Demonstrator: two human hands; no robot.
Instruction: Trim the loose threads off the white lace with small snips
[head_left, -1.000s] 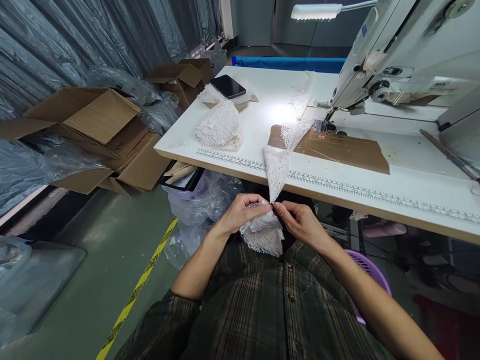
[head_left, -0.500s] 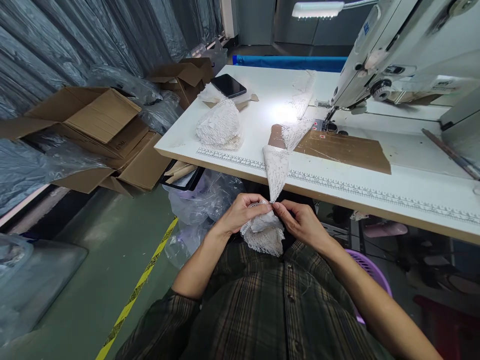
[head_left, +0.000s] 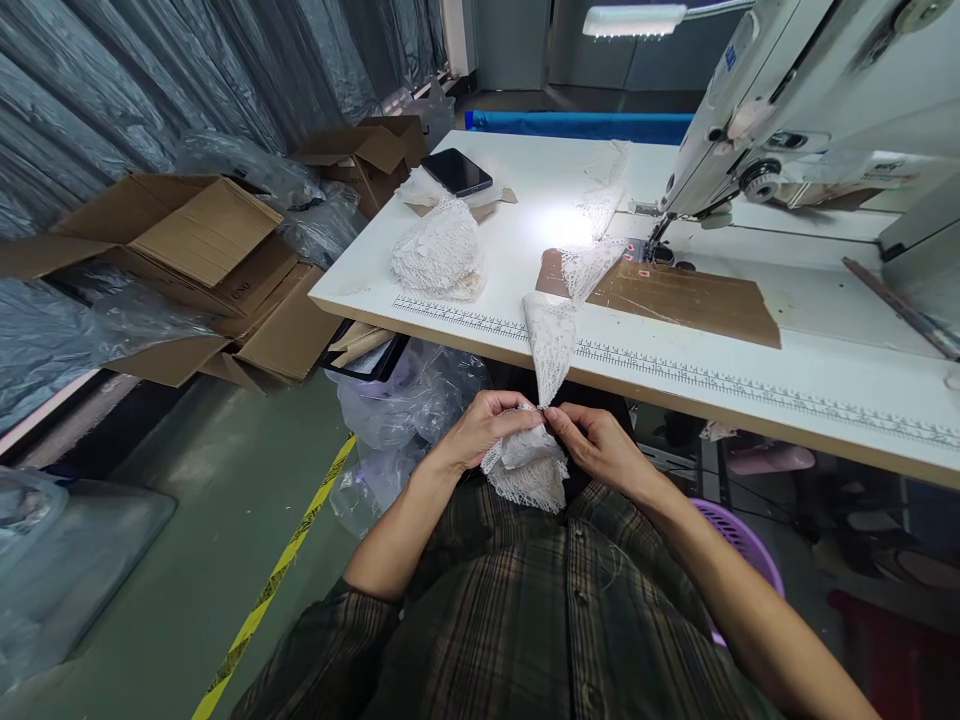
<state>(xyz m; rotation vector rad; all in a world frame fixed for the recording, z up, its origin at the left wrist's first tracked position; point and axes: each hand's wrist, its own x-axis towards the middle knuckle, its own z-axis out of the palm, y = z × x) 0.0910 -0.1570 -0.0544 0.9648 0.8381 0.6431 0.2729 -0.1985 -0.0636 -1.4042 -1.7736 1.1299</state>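
Over my lap, in front of the table edge, my left hand [head_left: 491,428] pinches a bunched piece of white lace [head_left: 529,470]. My right hand [head_left: 594,437] grips the same lace at a narrow point, its thumb and finger close to the left fingertips. From that point a tapering lace piece [head_left: 553,335] runs up over the table edge. It joins more lace pieces in a chain that lies toward the sewing machine [head_left: 757,170]. A brown board [head_left: 686,300] lies partly beneath the chain. Exactly what the fingertips press together is too small to see.
On the white table [head_left: 360,285], a lace pile [head_left: 439,250] sits at left, with a black phone [head_left: 457,172] behind it. A printed ruler runs along the front edge. Cardboard boxes [head_left: 202,240] and plastic bags stand at left. A purple basket [head_left: 739,545] is below right.
Both hands hold nearly the same place and grip on the lace. The hanging lace piece has shifted very slightly left.
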